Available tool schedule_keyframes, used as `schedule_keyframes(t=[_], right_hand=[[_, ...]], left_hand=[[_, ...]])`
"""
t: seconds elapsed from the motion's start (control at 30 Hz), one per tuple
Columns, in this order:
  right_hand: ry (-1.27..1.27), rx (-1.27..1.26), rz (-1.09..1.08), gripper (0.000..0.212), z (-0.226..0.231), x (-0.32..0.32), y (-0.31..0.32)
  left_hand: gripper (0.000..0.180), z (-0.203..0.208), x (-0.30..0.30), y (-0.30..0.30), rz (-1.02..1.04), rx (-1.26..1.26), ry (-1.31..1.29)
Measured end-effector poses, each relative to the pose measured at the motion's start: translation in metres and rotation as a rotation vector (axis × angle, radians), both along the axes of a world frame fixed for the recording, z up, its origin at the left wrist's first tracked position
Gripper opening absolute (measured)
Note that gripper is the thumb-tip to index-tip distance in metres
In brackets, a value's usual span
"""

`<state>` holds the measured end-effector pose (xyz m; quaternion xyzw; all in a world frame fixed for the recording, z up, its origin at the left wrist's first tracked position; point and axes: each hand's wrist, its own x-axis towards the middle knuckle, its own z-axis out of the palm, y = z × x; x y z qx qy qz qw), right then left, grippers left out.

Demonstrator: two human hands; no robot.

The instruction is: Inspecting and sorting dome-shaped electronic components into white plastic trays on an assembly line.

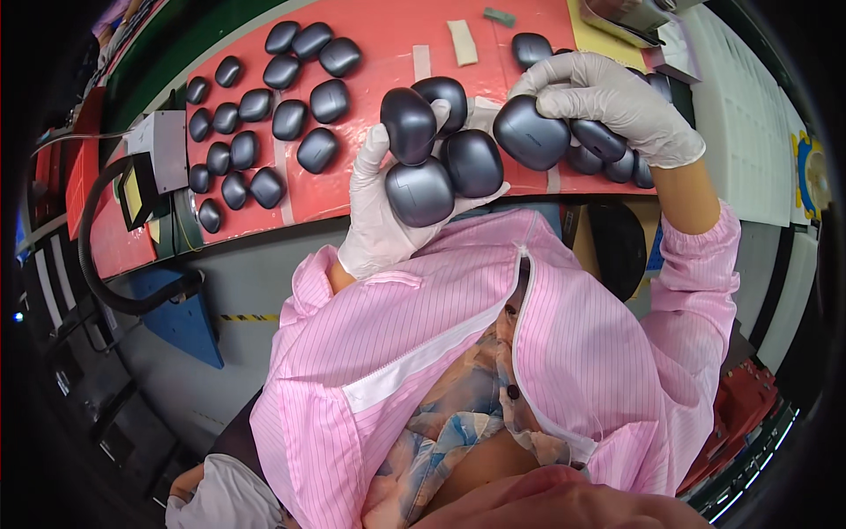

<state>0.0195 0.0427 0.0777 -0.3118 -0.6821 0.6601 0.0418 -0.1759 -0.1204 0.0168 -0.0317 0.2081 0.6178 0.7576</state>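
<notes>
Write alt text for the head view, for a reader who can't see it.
A person's white-gloved left hand cradles four rounded dark-grey cases, while the right hand, also gloved, holds at least one other case. Similar cases lie to both sides on a red-covered table; the person wears a pink striped jacket.

Left hand [386, 222] cupped palm up, right hand [610, 99] in a pinch.
</notes>
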Motion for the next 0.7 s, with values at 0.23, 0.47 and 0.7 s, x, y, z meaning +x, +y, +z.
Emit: schedule_keyframes(t=[0.23,0.47,0.7], right_hand=[[0.003,0.029,0.054,0.024,-0.003,-0.021,0.0],[0.005,-0.139,-0.115,0.03,-0.008,-0.008,0.009],[0.079,-0.219,-0.467,0.034,-0.003,0.012,-0.009]], left_hand=[[0.056,-0.003,-0.011,-0.006,0.028,-0.001,0.012],[0.057,-0.016,-0.013,0.007,0.014,0.114,-0.035],[0.051,-0.021,-0.014,0.024,-0.056,0.106,-0.11]])
